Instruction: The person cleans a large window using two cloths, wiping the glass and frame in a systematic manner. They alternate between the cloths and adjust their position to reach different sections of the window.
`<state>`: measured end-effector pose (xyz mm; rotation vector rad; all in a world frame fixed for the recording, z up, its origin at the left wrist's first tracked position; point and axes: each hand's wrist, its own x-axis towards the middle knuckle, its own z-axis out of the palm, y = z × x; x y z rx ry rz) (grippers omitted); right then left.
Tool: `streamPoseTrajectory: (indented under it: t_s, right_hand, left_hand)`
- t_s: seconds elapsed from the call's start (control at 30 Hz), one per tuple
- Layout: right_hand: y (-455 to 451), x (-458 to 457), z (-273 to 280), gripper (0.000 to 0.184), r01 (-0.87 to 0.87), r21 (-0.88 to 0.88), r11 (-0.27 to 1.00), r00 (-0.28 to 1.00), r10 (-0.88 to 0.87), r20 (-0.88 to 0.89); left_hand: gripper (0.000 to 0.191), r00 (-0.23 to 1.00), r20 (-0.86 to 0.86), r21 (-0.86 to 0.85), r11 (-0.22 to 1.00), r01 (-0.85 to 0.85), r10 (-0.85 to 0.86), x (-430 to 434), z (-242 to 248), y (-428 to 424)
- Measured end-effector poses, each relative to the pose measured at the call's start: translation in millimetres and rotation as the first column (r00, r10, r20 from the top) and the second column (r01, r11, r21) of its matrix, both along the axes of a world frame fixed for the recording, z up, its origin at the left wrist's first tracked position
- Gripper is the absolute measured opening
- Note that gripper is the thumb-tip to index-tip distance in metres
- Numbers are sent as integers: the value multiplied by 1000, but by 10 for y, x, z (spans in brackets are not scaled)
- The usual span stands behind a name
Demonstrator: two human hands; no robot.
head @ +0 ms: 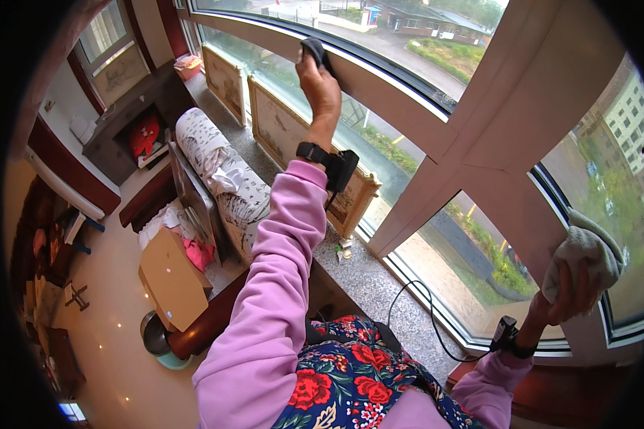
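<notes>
My left hand [320,94] reaches up to the window frame, gripping a dark cloth [313,49] against the frame's wide horizontal rail [370,80]. Off to the right, my right hand [571,292] holds a folded grey-green cloth [585,257] at the edge of the side window [595,177]. Both wrists carry black strapped devices, and a thin black cable [429,300] runs to the right one. Between the hands stands the broad corner post [461,150] of the window. Each cloth partly hides the frame behind it.
Gilt-framed pictures [279,115] lean against the lower panes on the granite sill [365,268]. A small item [345,248] lies beside them. Left of the sill are a patterned fabric roll [214,155], flat panels [193,198] and a cardboard box [173,279]. A basin [173,360] stands on the floor.
</notes>
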<state>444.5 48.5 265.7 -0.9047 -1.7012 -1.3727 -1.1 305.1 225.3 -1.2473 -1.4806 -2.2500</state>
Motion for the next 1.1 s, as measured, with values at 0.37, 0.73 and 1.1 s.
streamPoseTrajectory:
  t_s: [0.37,0.73,1.1]
  right_hand:
    - [-11,67,-3,20,44,13,999,998,-44,35]
    - [80,364,15,22,-27,-65,997,984,38,177]
    - [49,509,-33,27,38,-126,991,979,-12,204]
  left_hand:
    - [52,813,-444,42,897,440,-378,1453,-502,-1224]
    - [46,769,-536,130,866,483,-349,1476,-512,-1192]
    - [51,904,-224,200,890,409,-365,1312,-244,-918]
